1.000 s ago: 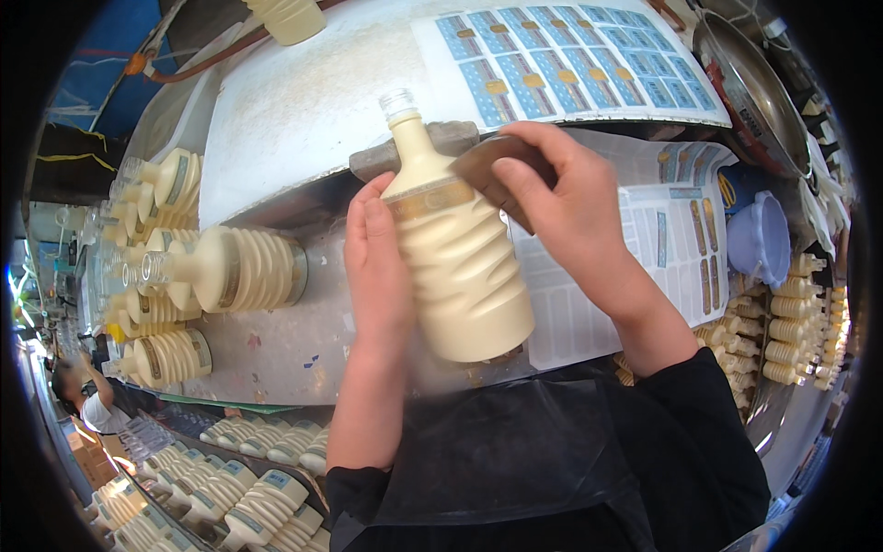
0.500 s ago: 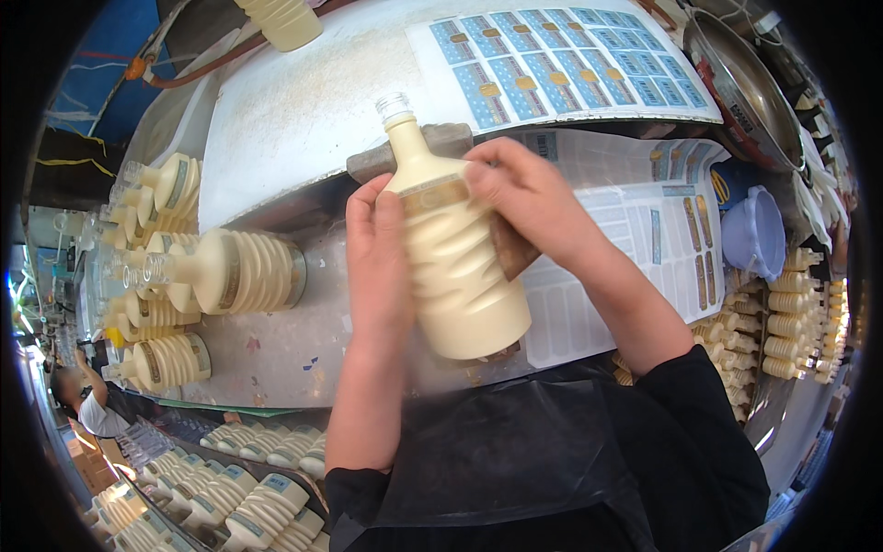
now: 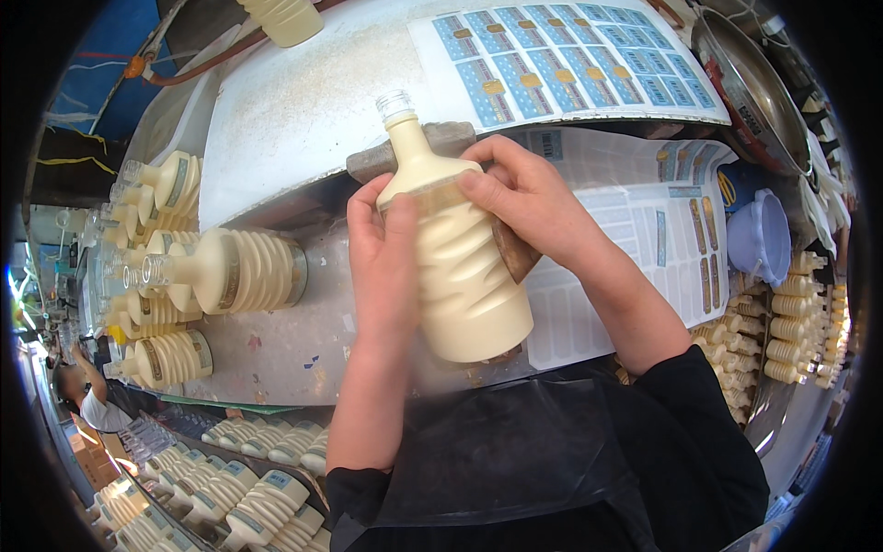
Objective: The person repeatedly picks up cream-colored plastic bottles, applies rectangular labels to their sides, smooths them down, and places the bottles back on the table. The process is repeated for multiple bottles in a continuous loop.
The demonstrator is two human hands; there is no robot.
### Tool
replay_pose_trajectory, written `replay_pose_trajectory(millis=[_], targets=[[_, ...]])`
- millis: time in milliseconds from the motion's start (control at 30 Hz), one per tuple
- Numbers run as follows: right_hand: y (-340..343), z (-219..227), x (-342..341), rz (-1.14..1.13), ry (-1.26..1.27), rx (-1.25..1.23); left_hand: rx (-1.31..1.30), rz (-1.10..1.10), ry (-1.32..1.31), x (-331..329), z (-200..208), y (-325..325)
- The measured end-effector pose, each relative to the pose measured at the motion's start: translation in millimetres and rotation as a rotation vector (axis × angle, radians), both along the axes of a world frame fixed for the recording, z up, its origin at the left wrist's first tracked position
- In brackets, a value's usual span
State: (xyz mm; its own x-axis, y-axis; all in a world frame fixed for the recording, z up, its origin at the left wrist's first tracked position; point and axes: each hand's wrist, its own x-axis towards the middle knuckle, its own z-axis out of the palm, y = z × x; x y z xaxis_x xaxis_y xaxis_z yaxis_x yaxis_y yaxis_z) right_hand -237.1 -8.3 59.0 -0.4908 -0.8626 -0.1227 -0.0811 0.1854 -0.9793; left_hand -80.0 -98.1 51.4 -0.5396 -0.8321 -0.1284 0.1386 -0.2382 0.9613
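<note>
A cream bottle (image 3: 474, 299) with spiral ridges and a clear threaded neck lies tilted before me, its neck pointing away. Around its shoulder runs a shiny gold label strip (image 3: 434, 196). My left hand (image 3: 379, 248) grips the bottle's left side, thumb at the strip's left end. From the right, my right hand (image 3: 533, 198) holds the shoulder, its thumb pressed on the strip's right part and its fingers curled behind. A grey-brown padded rest (image 3: 370, 164) shows behind the neck, and a brown piece (image 3: 517, 250) of it sticks out beneath the right hand.
Label sheets (image 3: 552, 64) lie on the raised white board (image 3: 294, 110); a partly used sheet (image 3: 598, 313) is at right. Several similar bottles (image 3: 248, 271) lie at left, more (image 3: 262, 506) below. A lilac bucket (image 3: 759, 239) and metal pan (image 3: 750, 87) stand right. A person (image 3: 92, 396) is far left.
My right thumb has shifted slightly down and left on the gold strip. Both hands still hold the bottle, which stays nearly in place.
</note>
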Motion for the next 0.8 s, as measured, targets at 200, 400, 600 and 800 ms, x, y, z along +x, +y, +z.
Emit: replay_pose_trajectory(millis=[200,400,600,800], targets=[[-7.2,32.5,7.5,0.074,0.289,0.202,-0.005,-0.023,0.020,2.5,5.7,0.1],[-6.9,23.5,1.4,0.098,0.204,0.155,-0.011,-0.011,-0.102,-3.2,12.1,4.3],[1.5,4.3,-9.3,0.141,0.001,-0.023,-0.010,-0.002,-0.093,-2.4,9.4,2.7],[12.9,18.5,6.4,-0.016,0.385,-0.102,-0.738,0.146,-0.318,10.7,-6.7,-0.2]])
